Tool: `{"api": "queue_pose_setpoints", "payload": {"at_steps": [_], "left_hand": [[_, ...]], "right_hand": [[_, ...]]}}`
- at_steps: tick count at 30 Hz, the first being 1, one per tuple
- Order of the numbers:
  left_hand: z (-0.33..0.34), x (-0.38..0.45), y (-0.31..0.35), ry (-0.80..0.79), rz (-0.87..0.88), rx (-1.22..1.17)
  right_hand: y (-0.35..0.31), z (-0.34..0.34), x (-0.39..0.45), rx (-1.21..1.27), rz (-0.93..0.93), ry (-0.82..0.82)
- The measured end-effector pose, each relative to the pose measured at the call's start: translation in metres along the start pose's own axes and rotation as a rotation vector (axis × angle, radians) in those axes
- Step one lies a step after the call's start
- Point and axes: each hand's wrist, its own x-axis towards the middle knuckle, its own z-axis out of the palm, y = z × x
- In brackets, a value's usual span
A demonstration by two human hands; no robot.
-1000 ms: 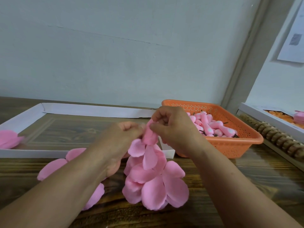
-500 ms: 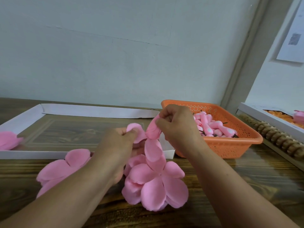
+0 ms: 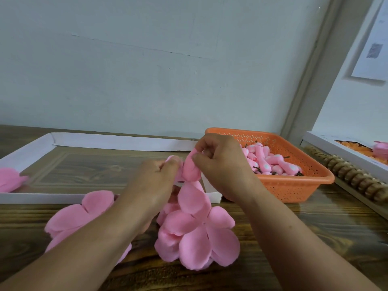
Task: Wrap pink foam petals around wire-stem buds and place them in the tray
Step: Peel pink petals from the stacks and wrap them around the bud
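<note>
Head view shows both hands meeting above the wooden table, just over the near right corner of the white tray. The right hand pinches the top of a rolled pink foam petal between thumb and fingertips; the bud and wire stem inside it are hidden, so I take it the petal is already folded round one. The left hand has its fingers curled onto a neighbouring petal lobe, drawing it toward the roll. From the roll a chain of petals hangs down to a flat petal cluster lying on the table near its front edge. Another petal sheet lies under the left forearm, touching the tray's near wall. One pink piece sits at the tray's left end. Unwrapped buds fill the orange basket to the right of the tray.

To wrap well, the right hand should likely keep firm pressure on the roll while the left lays each lobe snugly overlapping the last, without tugging the hanging chain hard enough to tear the thin foam.
</note>
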Motion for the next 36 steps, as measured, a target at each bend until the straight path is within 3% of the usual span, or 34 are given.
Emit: {"api": "queue_pose_setpoints", "payload": {"at_steps": [6,13,21,29,36], "left_hand": [[0.000,0.000,-0.006,-0.059,-0.008,-0.086],[0.000,0.002,-0.002,-0.150,-0.331,-0.602],[-0.004,0.003,0.002,-0.162,-0.493,-0.654],[-0.010,0.005,0.002,-0.176,-0.514,-0.651],[-0.006,0.004,0.003,-0.194,-0.454,-0.852]], "right_hand": [[0.004,-0.002,0.004,0.184,0.121,0.068],[0.005,0.007,-0.001,0.285,0.155,0.014],[0.007,0.003,-0.003,0.347,0.160,-0.047],[0.010,0.000,-0.003,0.504,0.164,-0.134],[0.007,0.003,-0.002,0.419,0.132,0.013]]}}
